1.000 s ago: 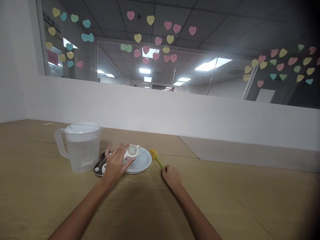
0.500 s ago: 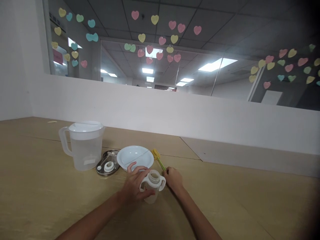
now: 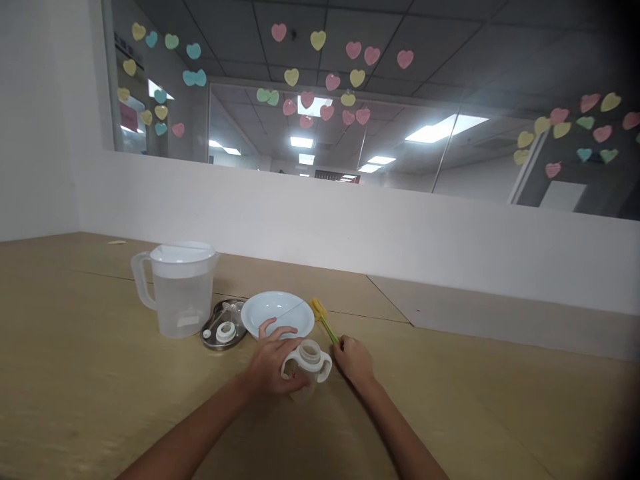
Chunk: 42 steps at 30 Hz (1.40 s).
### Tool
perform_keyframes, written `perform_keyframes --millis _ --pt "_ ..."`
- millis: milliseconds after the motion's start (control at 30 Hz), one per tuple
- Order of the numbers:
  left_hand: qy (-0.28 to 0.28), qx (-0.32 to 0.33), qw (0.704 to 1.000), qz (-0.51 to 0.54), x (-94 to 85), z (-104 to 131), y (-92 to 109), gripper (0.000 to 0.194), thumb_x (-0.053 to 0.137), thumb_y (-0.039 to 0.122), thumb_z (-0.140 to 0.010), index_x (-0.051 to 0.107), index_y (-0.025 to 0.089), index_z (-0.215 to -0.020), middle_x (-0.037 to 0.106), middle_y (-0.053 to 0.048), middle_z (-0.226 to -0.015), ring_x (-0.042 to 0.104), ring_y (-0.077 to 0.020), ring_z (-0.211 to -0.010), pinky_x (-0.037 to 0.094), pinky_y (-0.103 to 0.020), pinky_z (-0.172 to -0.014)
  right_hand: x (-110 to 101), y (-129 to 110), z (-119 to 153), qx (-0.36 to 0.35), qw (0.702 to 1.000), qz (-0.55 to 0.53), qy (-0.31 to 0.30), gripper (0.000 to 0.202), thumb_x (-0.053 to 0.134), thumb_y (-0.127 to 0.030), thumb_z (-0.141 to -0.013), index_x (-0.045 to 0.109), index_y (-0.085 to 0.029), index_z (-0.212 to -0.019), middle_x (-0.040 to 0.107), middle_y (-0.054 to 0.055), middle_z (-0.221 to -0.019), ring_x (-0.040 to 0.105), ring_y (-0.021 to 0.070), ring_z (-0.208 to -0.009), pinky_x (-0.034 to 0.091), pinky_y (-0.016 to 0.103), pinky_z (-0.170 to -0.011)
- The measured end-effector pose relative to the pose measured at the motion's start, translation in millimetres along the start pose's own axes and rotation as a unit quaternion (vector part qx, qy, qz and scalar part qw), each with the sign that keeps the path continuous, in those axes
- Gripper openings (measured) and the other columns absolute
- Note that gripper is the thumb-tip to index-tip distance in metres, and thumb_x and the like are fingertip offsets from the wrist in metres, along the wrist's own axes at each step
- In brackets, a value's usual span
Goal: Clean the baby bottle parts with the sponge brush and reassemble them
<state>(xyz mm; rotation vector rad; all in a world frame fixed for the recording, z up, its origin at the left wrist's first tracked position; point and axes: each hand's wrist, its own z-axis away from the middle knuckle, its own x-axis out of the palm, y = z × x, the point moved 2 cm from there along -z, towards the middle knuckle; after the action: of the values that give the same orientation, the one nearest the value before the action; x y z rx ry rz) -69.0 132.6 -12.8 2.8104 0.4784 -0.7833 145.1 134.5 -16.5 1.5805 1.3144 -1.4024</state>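
Observation:
My left hand [image 3: 274, 363] is wrapped round the left side of a clear bottle [image 3: 309, 377] with a white two-handled collar and an uncapped mouth facing up. My right hand [image 3: 354, 360] is closed on the green handle of a brush [image 3: 327, 328], whose yellow head [image 3: 318, 309] points away, by the right edge of a white bowl [image 3: 277, 311]. The bowl stands just behind the bottle. To its left, a metal tray [image 3: 211, 341] holds a white ring cap [image 3: 226, 332] and a thin piece with a white end.
A clear lidded pitcher [image 3: 183, 293] stands left of the tray, its handle to the left. Behind the table [image 3: 125, 373] rises a white wall [image 3: 250, 207] with a window bearing heart-shaped notes. A small flat piece [image 3: 117, 242] lies at the far left.
The whole view has shifted, so the table items appear slightly further right. Both hands keep their holds; the brush has moved little relative to the bowl.

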Motion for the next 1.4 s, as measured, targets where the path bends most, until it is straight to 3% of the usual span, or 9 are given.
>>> perform_keyframes --millis 200,367,533,700,867,1000,1133,1267,1400 --pt "-0.013 0.013 1.0 -0.014 -18.7 -3 -18 0.057 0.046 0.06 -0.077 0.053 0.019 -0.116 0.062 -0.01 -0.112 0.052 -0.026 -0.106 0.02 -0.048 -0.103 1 1 0 0.002 1.0 0.0 0.001 0.026 0.039 -0.022 -0.085 0.064 -0.013 -0.084 0.066 0.013 -0.09 0.062 0.0229 -0.083 0.036 0.027 -0.059" --pt "0.117 -0.161 0.972 -0.127 -55.4 14 -62 0.031 0.037 0.034 -0.089 0.059 0.019 -0.104 0.062 -0.007 -0.108 0.053 -0.0205 -0.1 0.035 -0.036 -0.089 4 1 -1 0.004 1.0 -0.004 0.001 0.026 0.039 -0.024 -0.085 0.063 -0.014 -0.084 0.066 0.013 -0.089 0.062 0.0222 -0.082 0.038 0.027 -0.061" --pt "0.01 -0.232 0.932 -0.278 -73.6 41 -97 0.027 0.041 0.033 -0.086 0.063 0.02 -0.095 0.065 -0.006 -0.094 0.055 -0.0216 -0.088 0.034 -0.035 -0.078 2 -1 1 0.012 1.0 -0.019 0.002 0.027 0.04 -0.02 -0.083 0.057 -0.012 -0.103 0.065 0.012 -0.098 0.061 0.0225 -0.088 0.038 0.027 -0.064" --pt "-0.09 -0.268 0.894 -0.347 -68.6 49 -105 0.025 0.049 0.036 -0.081 0.067 0.02 -0.076 0.065 -0.006 -0.081 0.055 -0.0258 -0.085 0.032 -0.038 -0.074 1 -2 2 0.004 1.0 -0.02 -0.003 0.024 0.04 -0.021 -0.084 0.059 -0.013 -0.097 0.065 0.012 -0.095 0.06 0.0228 -0.089 0.037 0.027 -0.064" --pt "-0.048 -0.256 0.901 -0.347 -71.9 44 -103 0.027 0.044 0.034 -0.086 0.064 0.018 -0.076 0.064 -0.006 -0.079 0.056 -0.0241 -0.081 0.034 -0.037 -0.071 1 -1 1 0.009 1.0 -0.021 -0.003 0.025 0.04 -0.021 -0.084 0.059 -0.014 -0.099 0.064 0.012 -0.097 0.06 0.0221 -0.089 0.037 0.027 -0.065" --pt "0.107 -0.208 0.918 -0.319 -82.4 37 -95 0.024 0.041 0.031 -0.089 0.058 0.015 -0.091 0.061 -0.008 -0.088 0.055 -0.022 -0.084 0.039 -0.035 -0.073 -5 0 2 0.027 0.996 -0.061 0.058 0.03 0.036 -0.027 -0.088 0.058 -0.013 -0.103 0.061 0.012 -0.102 0.06 0.0196 -0.085 0.039 0.027 -0.066" --pt "0.191 -0.088 0.948 -0.239 -79.3 27 -71 0.015 0.044 0.021 -0.088 0.052 0.015 -0.099 0.058 -0.01 -0.095 0.054 -0.0197 -0.09 0.044 -0.034 -0.08 -24 -7 11 -0.04 0.958 -0.167 0.232 0.035 0.033 -0.036 -0.09 0.057 -0.015 -0.103 0.061 0.008 -0.095 0.058 0.018 -0.08 0.041 0.027 -0.066" --pt "0.185 0.041 0.959 -0.21 -65.7 17 -38 0.016 0.048 0.019 -0.086 0.05 0.018 -0.102 0.058 -0.008 -0.095 0.057 -0.0178 -0.091 0.047 -0.032 -0.081 -43 -26 34 -0.219 0.871 -0.225 0.377 0.028 0.035 -0.03 -0.091 0.058 -0.015 -0.097 0.061 0.007 -0.084 0.057 0.0168 -0.077 0.043 0.027 -0.067" --pt "0.14 0.103 0.965 -0.195 -59.5 12 -27 0.016 0.048 0.018 -0.086 0.051 0.019 -0.102 0.06 -0.006 -0.092 0.057 -0.0171 -0.089 0.047 -0.031 -0.082 -47 -42 53 -0.384 0.813 -0.172 0.403 0.02 0.042 -0.02 -0.087 0.058 -0.015 -0.096 0.062 0.009 -0.081 0.056 0.0176 -0.075 0.044 0.028 -0.066"
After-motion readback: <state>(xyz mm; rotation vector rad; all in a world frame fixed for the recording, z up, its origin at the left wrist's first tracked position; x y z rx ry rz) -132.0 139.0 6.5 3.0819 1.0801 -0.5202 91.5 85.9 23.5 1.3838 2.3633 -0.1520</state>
